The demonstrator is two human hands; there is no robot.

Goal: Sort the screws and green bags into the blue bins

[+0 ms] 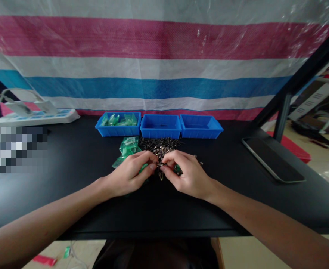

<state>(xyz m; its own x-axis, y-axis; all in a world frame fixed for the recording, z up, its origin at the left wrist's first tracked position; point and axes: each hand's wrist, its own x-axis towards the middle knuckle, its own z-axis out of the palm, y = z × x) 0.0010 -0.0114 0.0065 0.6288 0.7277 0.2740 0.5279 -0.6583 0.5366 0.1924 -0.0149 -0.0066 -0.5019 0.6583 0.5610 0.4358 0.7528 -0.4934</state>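
My left hand (134, 170) and my right hand (188, 172) meet over the near side of a heap of small metal parts (161, 149). Thumb and forefinger are pinched together on each hand. A small metal piece (160, 164) shows between the two sets of fingertips; its exact kind is too small to tell. Dark, thin, screw-like pieces (164, 143) form the far side of the heap, with shinier bits closer to me. Green plastic packets (129, 146) lie beside my left hand, partly hidden by it. A bit of green also shows behind my right fingers.
Behind the heap stand three blue bins: the left bin (118, 130) holds green packets, beside the middle bin (160, 133) and right bin (200, 133). A phone (273, 158) lies at the right, near a black post (282, 116). A power strip (38, 117) sits back left.
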